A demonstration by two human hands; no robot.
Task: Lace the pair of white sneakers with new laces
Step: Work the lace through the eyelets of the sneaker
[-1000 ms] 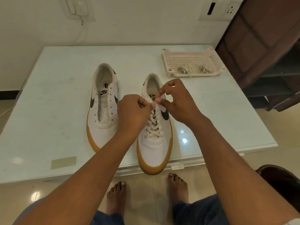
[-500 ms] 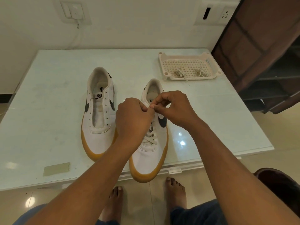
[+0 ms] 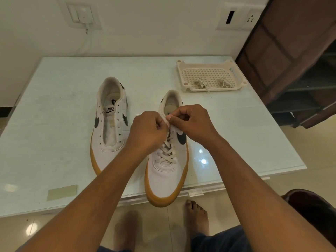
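Pinching the white lace (image 3: 168,153) where it leaves the top eyelets, our left hand (image 3: 147,131) and right hand (image 3: 192,122) meet over the right-hand sneaker (image 3: 167,179). The fingers of both are curled in, with thumb and forefinger pressed on the lace; how much of the ends they hold we cannot tell. Below our fingers the lace crosses down the tongue in neat rungs, and the gum-soled toe juts just past the near table edge. Left of our fingers the other sneaker (image 3: 101,157) lies unlaced, its eyelets bare and its heel pointing away from us. Both rest on a pale, glossy table (image 3: 54,106) that mirrors ceiling lights beside our right wrist. Beyond our right fingers a perforated plastic tray (image 3: 181,70) holds two bundled laces (image 3: 200,84). A strip of tape (image 3: 61,192) sits near our left forearm. Behind the table a cream wall carries a switch plate (image 3: 81,14) and a socket (image 3: 240,17), with dark wooden shelving (image 3: 291,51) to the right. A bare foot (image 3: 196,215) stands on shiny floor tiles.
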